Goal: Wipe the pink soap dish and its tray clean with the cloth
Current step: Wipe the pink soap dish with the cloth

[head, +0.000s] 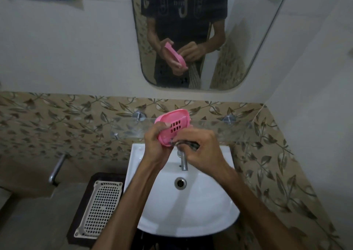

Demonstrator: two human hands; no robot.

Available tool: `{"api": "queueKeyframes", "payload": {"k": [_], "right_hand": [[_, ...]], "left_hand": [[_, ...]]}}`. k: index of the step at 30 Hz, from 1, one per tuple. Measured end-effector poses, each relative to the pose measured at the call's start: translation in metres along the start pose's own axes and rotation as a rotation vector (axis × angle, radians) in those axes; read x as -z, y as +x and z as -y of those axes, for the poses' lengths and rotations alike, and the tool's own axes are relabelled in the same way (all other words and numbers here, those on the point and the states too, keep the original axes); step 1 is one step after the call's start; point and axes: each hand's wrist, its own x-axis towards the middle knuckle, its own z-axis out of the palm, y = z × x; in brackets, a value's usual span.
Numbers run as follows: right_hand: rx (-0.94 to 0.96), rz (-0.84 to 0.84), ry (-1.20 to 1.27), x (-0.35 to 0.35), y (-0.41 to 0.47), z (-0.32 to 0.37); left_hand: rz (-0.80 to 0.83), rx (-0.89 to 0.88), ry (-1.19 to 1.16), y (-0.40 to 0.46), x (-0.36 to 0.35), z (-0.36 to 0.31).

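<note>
Gripping the pink soap dish (172, 128) by its near edge, my left hand (156, 144) is holding it tilted above the sink (200, 211); my right hand (198, 150) is pinching something dark, likely the cloth (193, 144), against it. Light, stiff plastic, probably slippery, so I'm keeping hold at the rim

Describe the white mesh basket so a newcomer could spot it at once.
Start at the white sink in the lower middle of the view and look just left of its rim. There, on a dark brown stand, lies the white mesh basket: rectangular, with a grid of small holes. It is the only white perforated thing; the pink soap dish is up in the hands.
</note>
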Motion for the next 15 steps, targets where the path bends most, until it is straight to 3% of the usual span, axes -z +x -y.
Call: {"api": "queueKeyframes", "payload": {"k": [3, 7, 11, 15], "right_hand": [[0.029, 0.037, -0.002, -0.003, -0.003, 0.001], [-0.04, -0.064, -0.177, 0.005, 0.001, -0.012], [0.047, 0.049, -0.022, -0.009, -0.003, 0.004], [-0.082, -0.039, -0.094, 0.0, 0.001, -0.012]], "left_hand": [[0.011, -0.011, 0.025, -0.001, 0.003, -0.001], [-0.021, -0.018, -0.013, 0.001, 0.002, 0.0], [-0.003, -0.02, -0.016, 0.0, 0.006, 0.0], [-0.023, -0.025, -0.03, -0.002, 0.009, 0.0]]}}
